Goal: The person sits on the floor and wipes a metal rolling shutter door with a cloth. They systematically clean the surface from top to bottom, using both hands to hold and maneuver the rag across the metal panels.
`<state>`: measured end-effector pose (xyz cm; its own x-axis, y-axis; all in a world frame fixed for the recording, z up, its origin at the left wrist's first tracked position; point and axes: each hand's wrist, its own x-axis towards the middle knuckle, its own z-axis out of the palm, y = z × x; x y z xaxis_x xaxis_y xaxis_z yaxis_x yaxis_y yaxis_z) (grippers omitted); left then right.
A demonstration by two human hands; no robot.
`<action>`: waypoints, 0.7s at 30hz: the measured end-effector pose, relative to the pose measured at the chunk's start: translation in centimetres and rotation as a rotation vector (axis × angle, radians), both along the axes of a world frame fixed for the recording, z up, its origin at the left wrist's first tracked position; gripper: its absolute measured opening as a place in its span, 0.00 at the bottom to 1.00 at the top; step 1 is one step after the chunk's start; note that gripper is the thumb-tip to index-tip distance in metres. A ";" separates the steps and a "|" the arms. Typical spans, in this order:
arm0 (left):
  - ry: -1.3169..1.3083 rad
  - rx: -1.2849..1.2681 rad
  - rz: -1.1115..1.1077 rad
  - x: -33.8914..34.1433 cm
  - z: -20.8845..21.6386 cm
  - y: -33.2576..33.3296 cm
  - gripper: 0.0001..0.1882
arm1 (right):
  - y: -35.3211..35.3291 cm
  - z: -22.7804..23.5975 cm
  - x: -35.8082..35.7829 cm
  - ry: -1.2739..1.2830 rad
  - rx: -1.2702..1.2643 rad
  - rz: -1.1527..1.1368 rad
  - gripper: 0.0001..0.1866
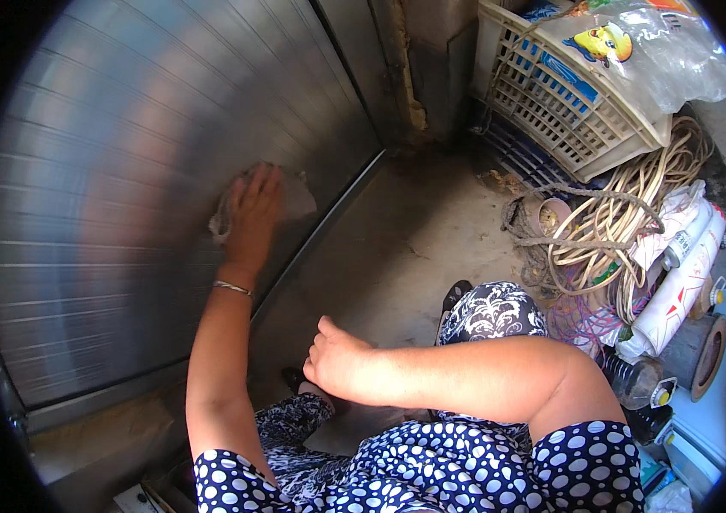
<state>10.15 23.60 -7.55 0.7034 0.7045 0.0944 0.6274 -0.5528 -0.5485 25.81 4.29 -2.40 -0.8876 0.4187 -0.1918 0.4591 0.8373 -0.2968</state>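
My left hand (253,214) presses a thin greyish cloth (297,197) against a ribbed metal door (98,256). Its fingers stretch over the cloth, which sticks out on both sides of the hand. A bracelet (233,287) circles that wrist. My right hand (337,361) hovers in front of my body, apart from the door. Its fingers are curled in and the thumb points up; nothing shows in it.
A pale plastic crate (568,111) with a clear plastic bag (654,51) on it stands at the far right. Below lie coiled cord (607,218), a white roll (679,282) and a dark bottle (637,380). Concrete floor (431,222) lies between door and clutter.
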 end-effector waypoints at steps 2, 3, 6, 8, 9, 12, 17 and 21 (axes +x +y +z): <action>-0.061 0.076 0.014 0.1 4.4 0.1 0.22 | 0.2 0.0 0.2 0.004 0.025 -0.016 0.17; -0.083 0.117 0.026 0.0 7.1 -0.2 0.22 | 0.2 0.2 0.1 0.003 0.038 -0.012 0.17; -0.024 0.351 0.100 1.5 14.3 -0.1 0.26 | 0.8 0.5 0.7 -0.024 0.023 -0.034 0.19; -0.063 0.509 0.133 1.7 19.1 0.1 0.31 | 1.1 0.6 0.6 -0.040 0.002 -0.026 0.21; -0.064 0.583 0.159 1.8 21.6 0.2 0.32 | 1.0 0.8 0.6 -0.031 0.012 -0.026 0.20; -0.227 0.749 -0.049 -0.1 27.2 2.6 0.33 | 0.7 0.7 0.6 -0.009 0.044 -0.037 0.19; -0.269 0.937 0.120 1.8 27.1 4.9 0.36 | 0.2 0.1 0.4 0.058 0.065 -0.050 0.17; -0.100 0.672 0.189 6.0 22.0 3.8 0.40 | 0.4 0.3 1.5 0.064 0.085 -0.073 0.15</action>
